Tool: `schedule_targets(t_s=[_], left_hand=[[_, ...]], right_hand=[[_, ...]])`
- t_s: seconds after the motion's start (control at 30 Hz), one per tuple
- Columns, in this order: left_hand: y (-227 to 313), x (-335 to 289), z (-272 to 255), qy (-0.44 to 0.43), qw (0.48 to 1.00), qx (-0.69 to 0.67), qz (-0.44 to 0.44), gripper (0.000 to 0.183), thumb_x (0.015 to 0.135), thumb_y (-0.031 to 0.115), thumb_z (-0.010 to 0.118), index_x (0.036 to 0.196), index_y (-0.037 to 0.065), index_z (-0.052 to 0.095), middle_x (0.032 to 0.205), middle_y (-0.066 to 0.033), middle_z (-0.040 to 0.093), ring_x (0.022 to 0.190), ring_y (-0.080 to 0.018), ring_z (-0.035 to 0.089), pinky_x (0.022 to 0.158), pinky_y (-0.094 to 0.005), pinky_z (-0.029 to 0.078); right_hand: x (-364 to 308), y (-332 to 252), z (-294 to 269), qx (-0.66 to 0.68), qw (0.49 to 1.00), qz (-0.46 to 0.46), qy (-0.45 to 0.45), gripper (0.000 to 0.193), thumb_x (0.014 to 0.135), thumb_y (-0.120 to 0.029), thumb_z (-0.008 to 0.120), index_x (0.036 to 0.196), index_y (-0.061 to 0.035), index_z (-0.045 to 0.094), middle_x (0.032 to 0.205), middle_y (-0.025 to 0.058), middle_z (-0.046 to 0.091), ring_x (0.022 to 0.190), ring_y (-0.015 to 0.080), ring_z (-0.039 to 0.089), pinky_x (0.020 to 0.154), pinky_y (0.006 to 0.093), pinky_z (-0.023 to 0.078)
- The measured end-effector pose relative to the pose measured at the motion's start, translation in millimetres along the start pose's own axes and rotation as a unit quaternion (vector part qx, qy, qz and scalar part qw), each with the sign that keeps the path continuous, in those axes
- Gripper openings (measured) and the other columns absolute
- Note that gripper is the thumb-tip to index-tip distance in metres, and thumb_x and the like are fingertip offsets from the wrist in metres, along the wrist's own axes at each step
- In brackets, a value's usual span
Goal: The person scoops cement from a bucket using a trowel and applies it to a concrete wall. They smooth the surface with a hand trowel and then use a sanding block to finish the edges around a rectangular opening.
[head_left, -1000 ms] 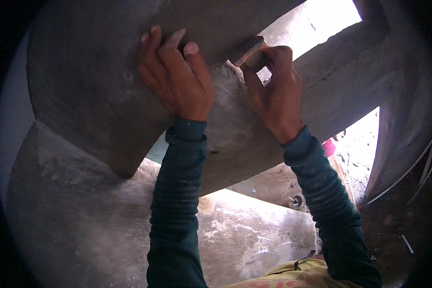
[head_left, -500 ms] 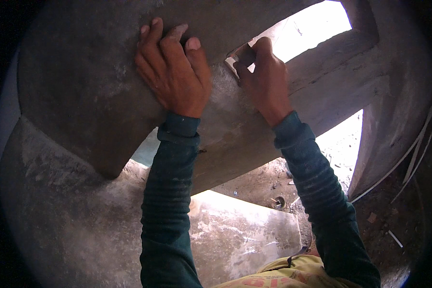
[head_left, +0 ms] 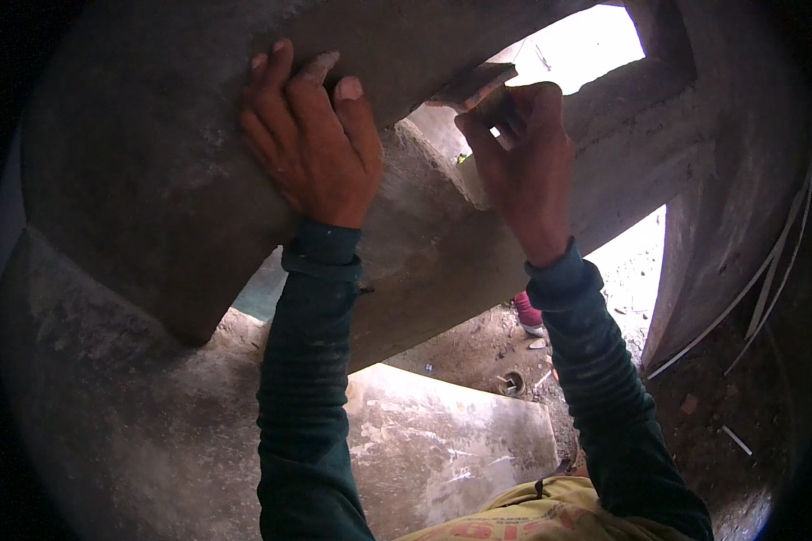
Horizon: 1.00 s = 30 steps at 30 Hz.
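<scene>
My left hand (head_left: 316, 149) rests on a grey, plaster-like surface (head_left: 144, 171) with its fingers apart, holding nothing. To its right, my right hand (head_left: 532, 171) pinches a small, flat, dark piece (head_left: 476, 87) between thumb and fingers. What the piece is made of I cannot make out. It is tilted at the upper left edge of a long slot-like opening (head_left: 595, 45), which is bright behind. Part of the piece is hidden by the fingers. A pale, rough edge (head_left: 442, 162) of the opening shows just left of my right hand.
Below lies a pale, stained slab (head_left: 451, 433). Beyond it is dirt ground (head_left: 469, 352) with debris and a round, hollow object (head_left: 512, 383). A pinkish-red shoe (head_left: 528, 314) shows beside my right sleeve. Thin white strips (head_left: 771, 270) lean at the far right.
My right hand has moved right and slightly down, and the piece has turned away from the opening's left edge. My left hand stays on the surface. A pinkish-red shoe has come into view.
</scene>
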<state>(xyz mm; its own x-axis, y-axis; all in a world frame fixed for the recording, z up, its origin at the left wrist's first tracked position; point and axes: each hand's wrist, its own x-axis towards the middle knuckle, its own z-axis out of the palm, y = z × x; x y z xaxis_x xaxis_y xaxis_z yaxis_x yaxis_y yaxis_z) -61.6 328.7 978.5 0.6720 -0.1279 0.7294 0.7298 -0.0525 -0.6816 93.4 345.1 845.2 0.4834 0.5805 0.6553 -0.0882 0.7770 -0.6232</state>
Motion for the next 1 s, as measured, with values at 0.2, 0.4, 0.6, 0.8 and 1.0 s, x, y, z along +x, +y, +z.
schedule_targets(t_s=[0.2, 0.4, 0.6, 0.8, 1.0], left_hand=[[-1.2, 0.3, 2.1, 0.005, 1.0, 0.006, 0.005, 0.031, 0.106, 0.034, 0.051, 0.116, 0.009, 0.067, 0.139, -0.0165, 0.058, 0.131, -0.0404, 0.051, 0.105, -0.0529, 0.039], [0.2, 1.6, 1.2, 0.0, 1.0, -0.001, 0.002, 0.031, 0.106, 0.035, 0.051, 0.117, 0.011, 0.066, 0.139, -0.0164, 0.058, 0.133, -0.0402, 0.051, 0.106, -0.0531, 0.039], [-1.2, 2.4, 0.2, 0.004, 1.0, -0.002, 0.008, 0.031, 0.106, 0.035, 0.05, 0.118, 0.011, 0.066, 0.14, -0.0163, 0.058, 0.134, -0.04, 0.05, 0.107, -0.0527, 0.038], [-2.6, -1.8, -0.1, 0.0, 1.0, 0.016, -0.001, 0.03, 0.106, 0.035, 0.051, 0.117, 0.012, 0.067, 0.14, -0.0162, 0.059, 0.133, -0.0388, 0.05, 0.106, -0.0527, 0.038], [-1.4, -0.2, 0.2, 0.008, 1.0, 0.012, 0.006, 0.029, 0.105, 0.033, 0.052, 0.118, 0.012, 0.067, 0.139, -0.0149, 0.06, 0.131, -0.0382, 0.052, 0.106, -0.0513, 0.039]], right_hand=[[6.9, 2.3, 8.9, 0.029, 0.999, -0.023, 0.009, 0.039, 0.09, -0.011, 0.081, 0.11, -0.0007, 0.049, 0.103, 0.0188, 0.073, 0.103, 0.0249, 0.075, 0.089, 0.0377, 0.062], [19.9, 25.3, 20.6, -0.017, 0.999, -0.03, -0.037, 0.04, 0.087, -0.016, 0.083, 0.109, -0.0049, 0.05, 0.1, 0.0166, 0.075, 0.099, 0.0282, 0.077, 0.085, 0.0394, 0.063], [23.1, 31.0, 32.7, -0.142, 0.985, 0.058, -0.078, 0.046, 0.081, -0.021, 0.086, 0.109, -0.0047, 0.052, 0.096, 0.0195, 0.075, 0.093, 0.0344, 0.077, 0.077, 0.0426, 0.061], [10.3, 13.1, -1.9, -0.025, 0.996, 0.079, -0.027, 0.044, 0.087, -0.017, 0.083, 0.112, 0.0005, 0.051, 0.1, 0.0177, 0.072, 0.096, 0.0284, 0.076, 0.078, 0.0375, 0.061], [19.9, 7.9, -15.2, 0.006, 1.0, 0.015, -0.01, 0.031, 0.093, -0.009, 0.077, 0.111, 0.0002, 0.053, 0.101, 0.014, 0.073, 0.097, 0.02, 0.074, 0.078, 0.0319, 0.06]])
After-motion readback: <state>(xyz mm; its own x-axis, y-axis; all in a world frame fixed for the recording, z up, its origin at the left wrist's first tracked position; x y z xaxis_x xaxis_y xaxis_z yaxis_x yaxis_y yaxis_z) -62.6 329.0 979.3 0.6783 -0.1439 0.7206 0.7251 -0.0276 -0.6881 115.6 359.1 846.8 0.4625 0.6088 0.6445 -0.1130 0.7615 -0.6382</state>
